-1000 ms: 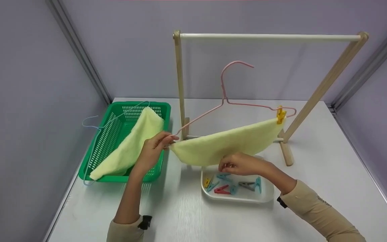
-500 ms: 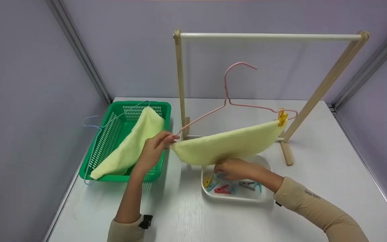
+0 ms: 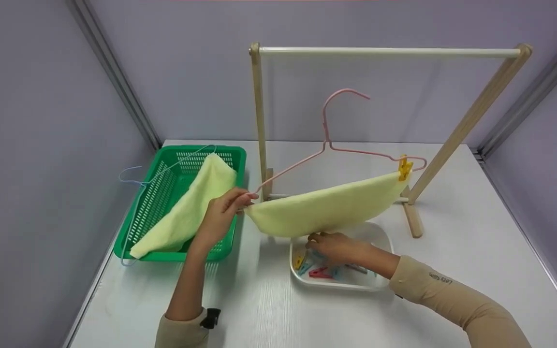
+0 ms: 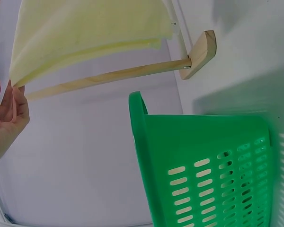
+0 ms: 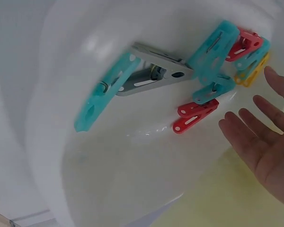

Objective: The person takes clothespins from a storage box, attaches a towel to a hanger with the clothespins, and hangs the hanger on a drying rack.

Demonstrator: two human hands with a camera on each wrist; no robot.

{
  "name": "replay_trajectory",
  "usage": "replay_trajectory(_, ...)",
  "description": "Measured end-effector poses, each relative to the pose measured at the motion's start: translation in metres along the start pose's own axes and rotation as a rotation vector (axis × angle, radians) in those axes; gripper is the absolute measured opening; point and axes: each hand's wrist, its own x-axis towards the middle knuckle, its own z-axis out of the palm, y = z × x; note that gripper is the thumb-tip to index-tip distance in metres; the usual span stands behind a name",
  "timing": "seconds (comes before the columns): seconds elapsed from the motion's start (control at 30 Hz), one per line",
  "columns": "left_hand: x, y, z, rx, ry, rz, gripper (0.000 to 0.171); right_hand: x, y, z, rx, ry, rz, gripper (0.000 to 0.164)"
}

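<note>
My left hand (image 3: 223, 212) pinches the lower left corner of a pink clothes hanger (image 3: 325, 130) together with a corner of a pale yellow cloth (image 3: 327, 205). The cloth hangs along the hanger's lower side, and a yellow clothespin (image 3: 405, 169) clips it at the right end. Below the cloth, my right hand (image 3: 339, 249) reaches over a white tub (image 3: 302, 280) of clothespins. In the right wrist view that hand (image 5: 270, 135) has loosely spread fingers with nothing between them. Nearby in the tub lie red clothespins (image 5: 194, 116), a grey clothespin (image 5: 156, 71) and several teal ones (image 5: 106, 92).
A green basket (image 3: 174, 257) stands on the left, bearing another yellow cloth (image 3: 186, 212) and a light blue hanger (image 3: 136, 222). Behind the pink hanger rises a wooden rack with a white crossbar (image 3: 385, 52). Panel walls enclose the white table (image 3: 269, 319) on the sides and back.
My right hand has moved down and slightly left into the tub area. The pink hanger has shifted slightly, while my left hand keeps its grip in nearly the same place.
</note>
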Motion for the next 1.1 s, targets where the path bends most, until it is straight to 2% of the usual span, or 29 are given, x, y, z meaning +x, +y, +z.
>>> replay_trajectory(0.1, 0.003, -0.014, 0.000, 0.005, 0.003, 0.000, 0.020, 0.002, 0.000, 0.005, -0.009, -0.025, 0.020, 0.061)
replay_trajectory(0.27, 0.003, -0.017, -0.001, 0.029, -0.005, 0.018, 0.021, 0.005, 0.001, 0.010, -0.031, -0.001, 0.008, 0.058)
replay_trajectory(0.43, 0.003, -0.017, 0.000, 0.039, -0.006, 0.025, 0.020, 0.008, 0.006, 0.011, -0.068, 0.061, -0.020, 0.041)
replay_trajectory(0.7, 0.003, -0.017, 0.000, 0.039, -0.006, 0.013, 0.021, 0.011, 0.009, 0.008, -0.091, 0.076, -0.021, 0.026)
replay_trajectory(0.97, 0.002, -0.018, -0.001, 0.050, -0.015, 0.002, 0.022, 0.013, 0.010, 0.011, -0.053, 0.187, -0.035, 0.003)
replay_trajectory(1.03, 0.002, -0.018, -0.001, 0.052, -0.018, 0.002, 0.022, 0.013, 0.010, 0.011, -0.073, 0.162, -0.028, 0.005)
replay_trajectory(1.1, 0.002, -0.018, -0.001, 0.056, -0.018, 0.000, 0.022, 0.014, 0.008, 0.010, -0.087, 0.089, -0.005, 0.004)
